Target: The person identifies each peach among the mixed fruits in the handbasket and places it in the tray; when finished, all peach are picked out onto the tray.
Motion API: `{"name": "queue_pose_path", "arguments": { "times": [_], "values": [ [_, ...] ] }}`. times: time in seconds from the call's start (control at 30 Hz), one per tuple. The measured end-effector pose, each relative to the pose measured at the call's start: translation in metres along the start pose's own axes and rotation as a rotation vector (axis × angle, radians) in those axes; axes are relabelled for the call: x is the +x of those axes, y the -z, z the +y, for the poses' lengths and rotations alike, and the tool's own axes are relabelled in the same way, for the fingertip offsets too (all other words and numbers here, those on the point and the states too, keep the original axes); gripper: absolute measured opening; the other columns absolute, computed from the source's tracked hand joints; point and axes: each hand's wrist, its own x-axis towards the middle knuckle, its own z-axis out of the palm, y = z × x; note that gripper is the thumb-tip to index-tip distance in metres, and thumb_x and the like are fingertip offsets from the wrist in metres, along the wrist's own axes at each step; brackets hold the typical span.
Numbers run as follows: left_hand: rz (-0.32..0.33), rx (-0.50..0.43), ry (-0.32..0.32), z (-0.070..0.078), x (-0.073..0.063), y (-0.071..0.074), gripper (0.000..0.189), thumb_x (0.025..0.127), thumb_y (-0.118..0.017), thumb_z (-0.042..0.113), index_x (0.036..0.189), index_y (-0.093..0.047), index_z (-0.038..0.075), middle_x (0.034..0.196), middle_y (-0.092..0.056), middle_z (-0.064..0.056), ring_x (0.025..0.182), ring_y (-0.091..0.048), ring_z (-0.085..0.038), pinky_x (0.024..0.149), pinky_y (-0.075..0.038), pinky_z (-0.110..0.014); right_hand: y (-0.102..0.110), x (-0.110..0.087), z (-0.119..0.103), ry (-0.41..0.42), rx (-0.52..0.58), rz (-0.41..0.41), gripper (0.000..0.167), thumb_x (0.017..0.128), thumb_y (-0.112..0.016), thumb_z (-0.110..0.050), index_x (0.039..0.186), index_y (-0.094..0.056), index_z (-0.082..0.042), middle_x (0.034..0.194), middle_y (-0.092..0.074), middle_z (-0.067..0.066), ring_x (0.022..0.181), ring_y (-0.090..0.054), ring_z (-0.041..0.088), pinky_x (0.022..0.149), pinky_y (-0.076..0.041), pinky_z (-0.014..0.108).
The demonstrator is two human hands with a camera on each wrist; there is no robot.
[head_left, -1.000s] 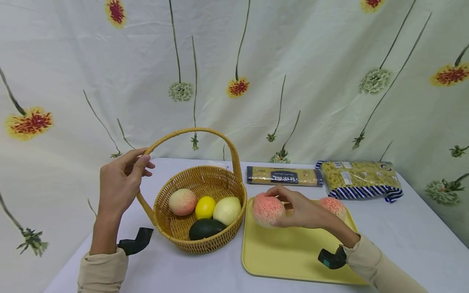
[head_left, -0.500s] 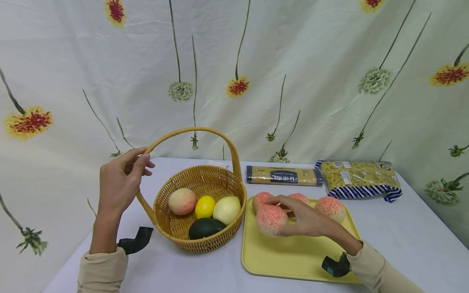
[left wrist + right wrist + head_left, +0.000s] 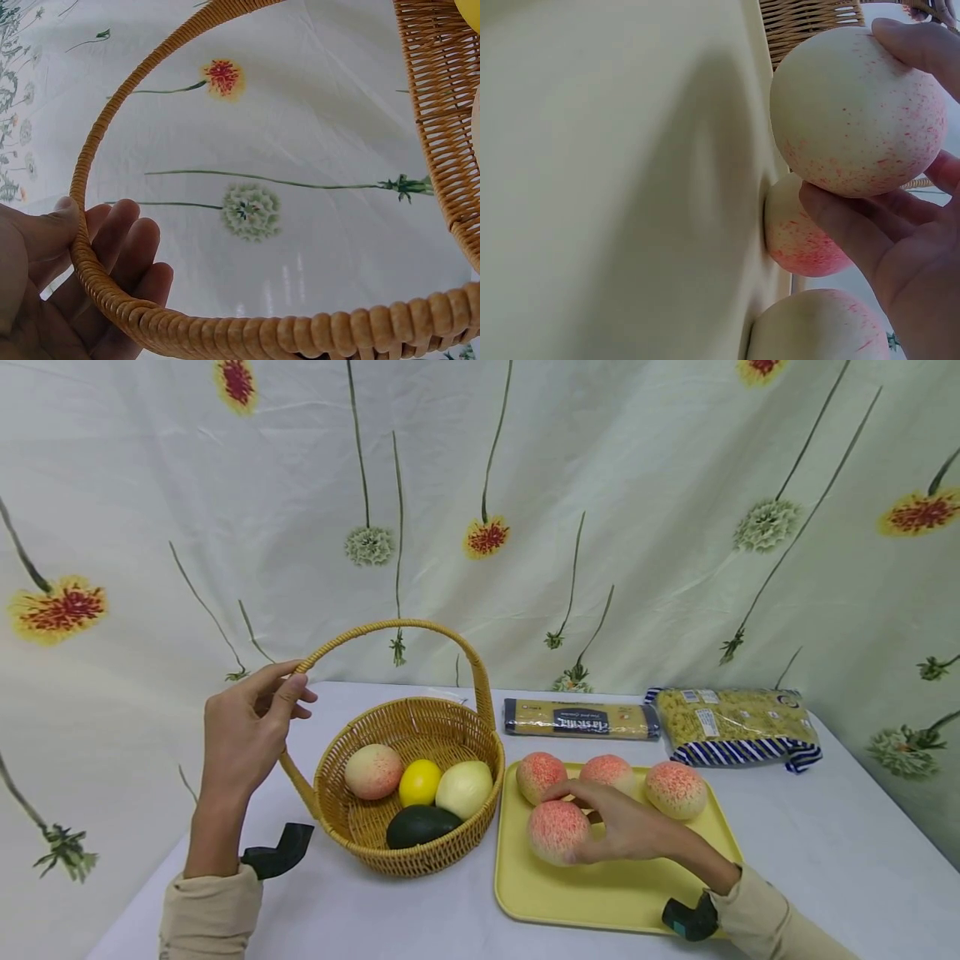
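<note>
My left hand (image 3: 251,731) holds the arched handle (image 3: 390,625) of a wicker basket (image 3: 412,864), its thumb and fingers around the wrapped cane in the left wrist view. Inside the basket lie a pink-flushed peach (image 3: 373,772), a yellow lemon (image 3: 420,783), a pale green round fruit (image 3: 464,791) and a dark green avocado-shaped fruit (image 3: 423,827). Over a yellow tray (image 3: 570,902), my right hand (image 3: 626,827) grips a peach (image 3: 855,112) between thumb and fingers. The right wrist view shows that peach raised off the tray. Three more peaches (image 3: 542,777) sit along the tray's back edge.
Behind the tray lies a flat packet of spaghetti (image 3: 582,720). To its right is a bag of short pasta (image 3: 738,727) with striped ends. A white cloth covers the table (image 3: 375,918), and a flower-printed curtain (image 3: 480,460) hangs behind it.
The peach in my right hand has come toward me and slightly right, lower over the tray. Peaches behind it have come into sight. My left hand stays on the handle.
</note>
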Motion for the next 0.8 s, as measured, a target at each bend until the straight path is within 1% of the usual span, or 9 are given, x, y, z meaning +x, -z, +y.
{"name": "queue_pose_path", "arguments": {
  "times": [0.27, 0.4, 0.57, 0.8],
  "values": [
    [0.005, -0.003, -0.002, -0.0006, 0.0002, -0.0001, 0.031, 0.097, -0.057, 0.024, 0.122, -0.065, 0.007, 0.086, -0.071, -0.014, 0.063, -0.060, 0.009, 0.054, -0.046, -0.013, -0.0029, 0.0002, 0.0047, 0.004, 0.006, -0.031, 0.060, 0.079, -0.075, -0.027, 0.132, -0.050, -0.015, 0.125, -0.054, -0.005, 0.113, -0.054, 0.016, 0.094, -0.048, 0.033],
    [0.006, -0.002, -0.004, -0.0008, 0.0007, -0.0004, 0.032, 0.097, -0.057, 0.025, 0.122, -0.065, 0.007, 0.086, -0.071, -0.014, 0.063, -0.059, 0.009, 0.054, -0.046, -0.012, -0.0046, 0.0002, 0.0072, 0.003, 0.006, -0.037, 0.058, 0.079, -0.075, -0.027, 0.131, -0.050, -0.018, 0.126, -0.054, -0.006, 0.114, -0.054, 0.016, 0.093, -0.048, 0.032],
    [0.005, -0.001, 0.002, -0.0007, 0.0006, -0.0004, 0.031, 0.097, -0.057, 0.024, 0.122, -0.065, 0.007, 0.086, -0.071, -0.014, 0.063, -0.059, 0.009, 0.055, -0.046, -0.012, -0.0062, 0.0002, 0.0090, 0.005, -0.026, -0.032, 0.057, 0.078, -0.077, -0.028, 0.128, -0.051, -0.025, 0.125, -0.054, -0.006, 0.112, -0.054, 0.016, 0.091, -0.049, 0.031],
    [0.006, 0.003, 0.005, -0.0008, 0.0004, -0.0007, 0.032, 0.097, -0.057, 0.024, 0.122, -0.065, 0.007, 0.086, -0.071, -0.014, 0.063, -0.059, 0.010, 0.055, -0.046, -0.012, -0.0068, 0.0000, 0.0095, -0.011, -0.023, -0.035, 0.056, 0.078, -0.077, -0.027, 0.127, -0.051, -0.026, 0.125, -0.054, -0.006, 0.111, -0.054, 0.016, 0.090, -0.050, 0.030]
  ]
}}
